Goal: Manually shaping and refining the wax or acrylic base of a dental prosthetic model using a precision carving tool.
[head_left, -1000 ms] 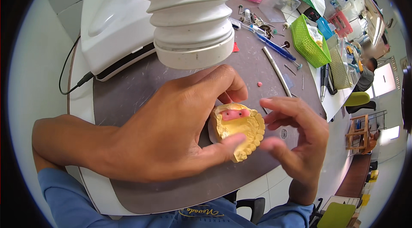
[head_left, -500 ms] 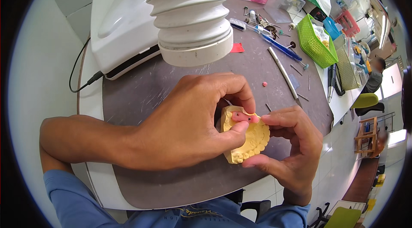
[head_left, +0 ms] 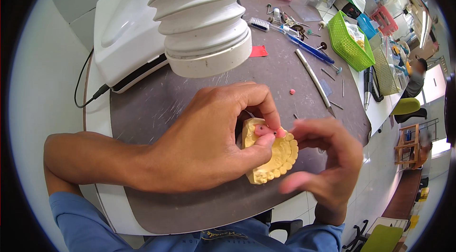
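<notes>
A yellow plaster dental cast (head_left: 283, 158) with a row of teeth is held above the mat in front of me. Along its upper edge lies a small pink piece (head_left: 261, 130) with dark holes in it. My left hand (head_left: 218, 140) comes across from the left, closed on the cast. Its thumb and index finger pinch at the pink piece, while the remaining fingers are hidden behind. Just right of the cast, my right hand (head_left: 332, 157) is open, slightly blurred. Its thumb stands apart from the teeth, and its fingertips are close to the cast's upper right edge.
A white ribbed suction hose (head_left: 204, 29) hangs over the mat (head_left: 190, 209), beside a white machine (head_left: 128, 33). Toward the right lie a pink ball (head_left: 292, 91), a knife (head_left: 313, 79), a blue toothbrush (head_left: 308, 49) and several small burs. A green basket (head_left: 349, 43) stands beyond them.
My right hand has let go of the cast and its thumb has moved away from the teeth. The left hand keeps its pinch. The whole view has shifted slightly.
</notes>
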{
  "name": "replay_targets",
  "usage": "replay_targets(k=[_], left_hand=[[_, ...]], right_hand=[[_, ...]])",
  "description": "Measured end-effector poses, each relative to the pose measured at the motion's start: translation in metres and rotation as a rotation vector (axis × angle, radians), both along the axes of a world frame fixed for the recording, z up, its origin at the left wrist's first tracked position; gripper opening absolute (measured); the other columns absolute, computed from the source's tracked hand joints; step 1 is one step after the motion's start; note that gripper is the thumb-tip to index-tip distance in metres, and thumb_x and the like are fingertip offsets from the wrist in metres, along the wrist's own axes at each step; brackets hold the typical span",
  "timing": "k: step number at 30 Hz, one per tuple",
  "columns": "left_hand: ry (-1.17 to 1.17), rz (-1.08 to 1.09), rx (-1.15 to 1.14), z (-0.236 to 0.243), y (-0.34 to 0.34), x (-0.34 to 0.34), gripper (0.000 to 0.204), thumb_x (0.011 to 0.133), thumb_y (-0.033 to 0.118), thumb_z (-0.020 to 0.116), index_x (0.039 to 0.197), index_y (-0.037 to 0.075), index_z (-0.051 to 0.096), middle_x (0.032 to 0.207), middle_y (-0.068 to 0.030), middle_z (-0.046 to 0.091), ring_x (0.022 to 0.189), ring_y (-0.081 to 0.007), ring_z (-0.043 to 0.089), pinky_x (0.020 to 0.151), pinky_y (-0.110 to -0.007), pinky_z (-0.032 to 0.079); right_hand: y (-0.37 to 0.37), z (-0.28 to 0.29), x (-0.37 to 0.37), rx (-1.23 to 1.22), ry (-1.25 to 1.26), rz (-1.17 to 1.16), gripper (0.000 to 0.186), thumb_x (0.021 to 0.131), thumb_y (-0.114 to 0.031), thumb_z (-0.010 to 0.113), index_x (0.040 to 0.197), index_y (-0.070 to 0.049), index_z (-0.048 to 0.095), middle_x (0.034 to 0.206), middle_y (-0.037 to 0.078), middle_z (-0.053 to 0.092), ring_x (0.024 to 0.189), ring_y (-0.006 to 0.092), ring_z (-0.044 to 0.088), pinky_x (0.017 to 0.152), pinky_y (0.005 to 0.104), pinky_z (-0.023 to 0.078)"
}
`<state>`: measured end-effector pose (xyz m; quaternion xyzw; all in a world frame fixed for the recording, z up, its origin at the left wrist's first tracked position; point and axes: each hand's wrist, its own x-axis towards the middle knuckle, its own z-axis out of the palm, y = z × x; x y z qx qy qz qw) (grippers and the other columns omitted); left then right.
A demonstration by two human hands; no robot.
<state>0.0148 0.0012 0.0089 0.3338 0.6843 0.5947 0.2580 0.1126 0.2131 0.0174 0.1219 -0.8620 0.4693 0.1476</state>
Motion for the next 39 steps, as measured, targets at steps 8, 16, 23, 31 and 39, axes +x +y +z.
replay_targets(k=[8,16,23,31,39], left_hand=[[0.059,-0.037,-0.05,0.005,-0.005,-0.002,0.017,0.091,0.004,0.066,0.106,-0.002,0.061,0.107,-0.0086,0.067,0.101,-0.0117,0.066,0.097,-0.03,0.052],[0.321,-0.215,0.033,0.008,-0.012,-0.015,0.062,0.083,0.008,0.073,0.14,-0.001,0.05,0.126,-0.0159,0.064,0.112,-0.0238,0.065,0.103,-0.037,0.051],[0.557,-0.431,-0.059,0.004,-0.022,-0.028,0.093,0.075,0.012,0.08,0.157,0.002,0.037,0.137,-0.0131,0.061,0.119,-0.0304,0.062,0.107,-0.039,0.048],[0.48,-0.035,-0.105,-0.004,-0.001,0.007,0.066,0.073,0.024,0.09,0.123,0.001,0.056,0.11,-0.0117,0.062,0.087,-0.024,0.066,0.078,-0.037,0.055],[0.403,-0.159,0.028,-0.009,-0.011,-0.003,0.078,0.073,0.025,0.092,0.136,0.003,0.053,0.121,-0.0098,0.06,0.079,-0.0199,0.063,0.071,-0.032,0.054]], right_hand=[[0.015,0.005,-0.006,0.499,0.091,-0.208,0.024,0.082,-0.001,0.08,0.105,-0.002,0.072,0.093,0.01,0.073,0.077,0.0199,0.073,0.07,0.0298,0.056],[-0.005,-0.006,-0.016,0.795,0.162,-0.281,0.024,0.082,0.003,0.07,0.105,-0.005,0.07,0.089,0.009,0.062,0.079,0.0281,0.066,0.071,0.0384,0.054],[0.019,-0.008,0.0,0.192,0.253,-0.343,0.018,0.083,0.009,0.073,0.099,0.003,0.068,0.092,0.01,0.069,0.082,0.0142,0.068,0.073,0.0266,0.056],[-0.007,-0.005,0.018,-0.168,0.349,-0.259,0.016,0.083,0.01,0.074,0.095,0.004,0.067,0.09,0.016,0.072,0.086,0.0203,0.071,0.077,0.0284,0.057],[-0.016,-0.015,0.019,-0.074,0.401,-0.061,0.024,0.075,0.012,0.075,0.096,0.002,0.067,0.088,0.02,0.074,0.078,0.0222,0.074,0.069,0.0287,0.058]])
